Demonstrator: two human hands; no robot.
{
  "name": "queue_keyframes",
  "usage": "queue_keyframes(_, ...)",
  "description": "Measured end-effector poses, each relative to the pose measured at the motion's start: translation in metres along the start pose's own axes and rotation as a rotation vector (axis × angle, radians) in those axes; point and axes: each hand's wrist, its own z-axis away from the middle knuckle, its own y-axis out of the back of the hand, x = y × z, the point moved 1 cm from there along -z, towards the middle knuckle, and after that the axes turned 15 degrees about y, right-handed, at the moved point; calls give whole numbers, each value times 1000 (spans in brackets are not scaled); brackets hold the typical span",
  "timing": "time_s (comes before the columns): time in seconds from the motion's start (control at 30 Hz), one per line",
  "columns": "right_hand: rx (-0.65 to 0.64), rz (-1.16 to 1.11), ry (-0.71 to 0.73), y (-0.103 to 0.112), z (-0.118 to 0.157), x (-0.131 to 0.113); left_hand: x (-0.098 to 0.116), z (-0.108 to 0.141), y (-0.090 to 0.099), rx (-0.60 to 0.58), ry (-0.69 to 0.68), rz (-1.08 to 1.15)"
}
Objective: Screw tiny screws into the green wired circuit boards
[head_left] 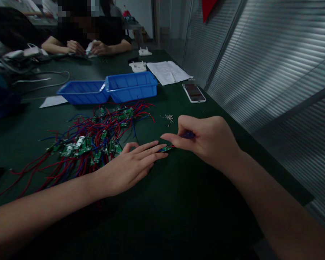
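My left hand [132, 162] lies flat on the dark green table, its fingers stretched out. Their tips press on a small green circuit board [166, 148], which they partly cover. Just right of it, my right hand [206, 139] is closed around the dark blue handle of what looks like a screwdriver [189, 134]; its shaft and tip are hidden. A short red wire shows between the board and my right thumb. Beyond my hands lies a small heap of tiny metal screws [168, 117]. Left of them spreads a tangled pile of circuit boards [78, 146] with red and blue wires.
Two blue plastic bins [132, 86] stand behind the pile. Further right are printed papers [168, 71] and a phone [195, 93]. White plastic parts [138, 66] lie farther back. Across the table, a person [97, 38] handles something white. Window blinds [281, 65] border the right side.
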Motion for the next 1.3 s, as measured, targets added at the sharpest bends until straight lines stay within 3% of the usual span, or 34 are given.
queue_keyframes(0.1, 32, 115, -82, -2, 2, 1, 1, 0, 1, -6, 6, 10)
queue_keyframes(0.33, -13, -171, 31, -1, -2, -2, 1, -1, 1, -12, 12, 6)
queue_keyframes(0.6, 22, 141, -109, 0, 2, 0, 1, 0, 1, -17, 11, -23)
queue_keyframes(0.8, 7, -114, 3, -3, 0, 0, 2, -1, 1, -37, 22, -31)
queue_keyframes(0.97, -70, -83, -32, 1, -2, 5, 1, -1, -1, -47, 17, -58)
queue_keyframes(1.1, -58, 7, -113, 3, 1, 13, 1, -1, -1, -49, 23, -48)
queue_keyframes(1.3, -33, -204, 15, 2, 2, 15, 0, -1, -2, -32, 22, -38)
